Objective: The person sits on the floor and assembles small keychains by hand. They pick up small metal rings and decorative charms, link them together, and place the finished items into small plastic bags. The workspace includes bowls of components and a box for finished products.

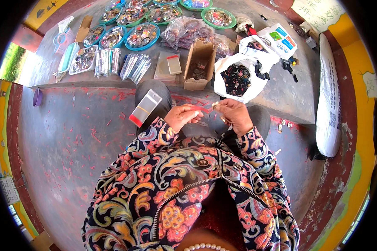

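Observation:
Above my lap, my left hand (182, 116) pinches a thin red strip (202, 109) between thumb and fingers. Close beside it, my right hand (236, 117) has its fingers closed on a small gold and cream ornament (215, 106). More of that piece seems to hang below the fingertips, too small to make out. The strip's right end comes near the ornament; whether they touch I cannot tell. On my left knee rests a stack of clear plastic bags (146, 108) with a red end and a yellow band round it.
On the raised grey platform (295, 98) ahead stand an open cardboard box (195, 81), a white sack of dark hair ties (222, 86), clear packets (166, 77) and several basins (156, 38) of small items. A purple bowl (37, 97) and red scraps (94, 136) lie on the floor.

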